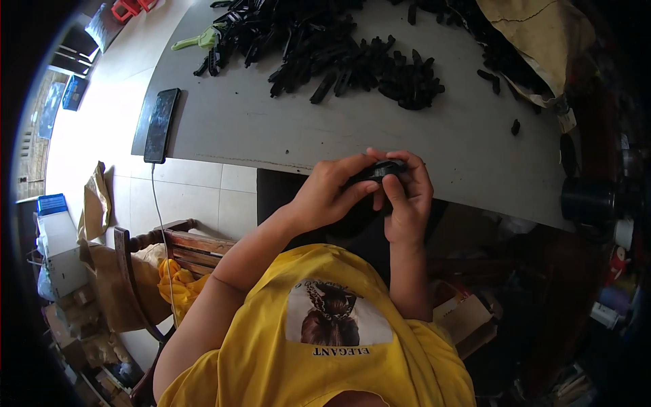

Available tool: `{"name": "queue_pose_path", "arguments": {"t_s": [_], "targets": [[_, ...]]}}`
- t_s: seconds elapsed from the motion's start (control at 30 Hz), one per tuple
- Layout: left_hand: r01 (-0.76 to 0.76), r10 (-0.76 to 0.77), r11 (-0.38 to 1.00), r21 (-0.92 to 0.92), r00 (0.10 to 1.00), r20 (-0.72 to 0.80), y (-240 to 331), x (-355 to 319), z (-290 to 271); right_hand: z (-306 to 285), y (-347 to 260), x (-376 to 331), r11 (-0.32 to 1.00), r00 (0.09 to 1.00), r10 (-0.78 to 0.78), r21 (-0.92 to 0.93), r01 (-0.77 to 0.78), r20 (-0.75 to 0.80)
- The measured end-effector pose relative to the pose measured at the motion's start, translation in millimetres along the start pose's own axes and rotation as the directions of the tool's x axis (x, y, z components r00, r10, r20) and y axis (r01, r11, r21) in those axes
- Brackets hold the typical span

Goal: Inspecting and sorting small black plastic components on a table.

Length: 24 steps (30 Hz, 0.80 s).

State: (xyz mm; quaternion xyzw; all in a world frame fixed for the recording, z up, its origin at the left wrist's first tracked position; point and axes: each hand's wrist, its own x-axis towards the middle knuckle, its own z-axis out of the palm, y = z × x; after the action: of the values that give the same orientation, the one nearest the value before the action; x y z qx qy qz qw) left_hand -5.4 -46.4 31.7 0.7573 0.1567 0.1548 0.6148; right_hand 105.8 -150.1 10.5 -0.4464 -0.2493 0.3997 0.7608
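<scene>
Just in front of the table's near edge, a small black plastic piece (382, 171) is pinched between both my hands. My left hand (331, 188) is closed on its left end, thumb below and fingers above. On the other end, the fingers and thumb of my right hand (409, 198) are curled around the piece. My fingers cover much of it, so its exact kind does not show. Beyond my hands, a heap of black plastic pieces (339, 57) lies across the far part of the grey table (230, 122).
A light green handled object (196, 41) pokes out at the heap's left. The phone (161, 127) lies on the table's left side, its white cable (161, 224) hanging down past a wooden chair (196, 242). A tan sack (536, 41) with more black pieces sits at the far right.
</scene>
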Motion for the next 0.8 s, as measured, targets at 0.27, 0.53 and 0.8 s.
{"name": "queue_pose_path", "arguments": {"t_s": [0.27, 0.53, 0.8], "targets": [[-0.091, 0.346, 0.633, 0.768, 0.922, -0.176, -42.3, 48.6, -51.1, -46.1, 9.9, 44.4, 0.992, 0.911, -0.130, -0.053, 0.119, -0.391], [-0.154, 0.139, 0.257, 0.954, 0.983, 0.122, -59.0, 56.2, -87.0, -61.4, -2.1, 132.0, 0.418, 0.938, -0.233, -0.897, -0.142, -0.257], [-0.005, 0.133, 0.693, 0.721, 0.984, -0.121, -52.1, 41.1, -66.1, -54.4, -7.6, 106.2, 0.545, 0.949, -0.259, -0.838, -0.010, -0.180]]}}
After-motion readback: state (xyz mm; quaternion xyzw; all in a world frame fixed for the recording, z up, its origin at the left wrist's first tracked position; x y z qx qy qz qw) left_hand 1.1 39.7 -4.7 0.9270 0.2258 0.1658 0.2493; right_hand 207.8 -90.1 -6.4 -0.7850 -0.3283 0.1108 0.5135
